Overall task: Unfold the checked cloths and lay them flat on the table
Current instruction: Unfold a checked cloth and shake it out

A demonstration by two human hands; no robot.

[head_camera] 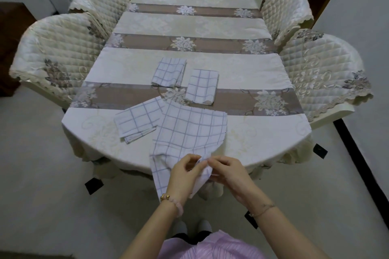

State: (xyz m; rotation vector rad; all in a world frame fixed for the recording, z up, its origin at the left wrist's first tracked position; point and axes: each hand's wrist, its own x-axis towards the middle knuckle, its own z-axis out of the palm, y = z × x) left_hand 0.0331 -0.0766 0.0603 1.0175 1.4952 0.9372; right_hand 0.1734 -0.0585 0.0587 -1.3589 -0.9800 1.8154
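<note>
Open tablecloth (189, 23) toward 12 o'clock, beyond two folded cloths (168, 72) (202, 87) mid-table. Bare strips at 3 and 9 o'clock, hemmed by quilted chairs (56, 57) (322, 69). Third folded cloth (136, 121) blocking 10 o'clock; half-opened cloth (189, 130) covering the near edge.

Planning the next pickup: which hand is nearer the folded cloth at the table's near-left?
Left. The left hand is just below-right of that folded cloth; the right hand is farther right, both pinching the half-open cloth.
</note>
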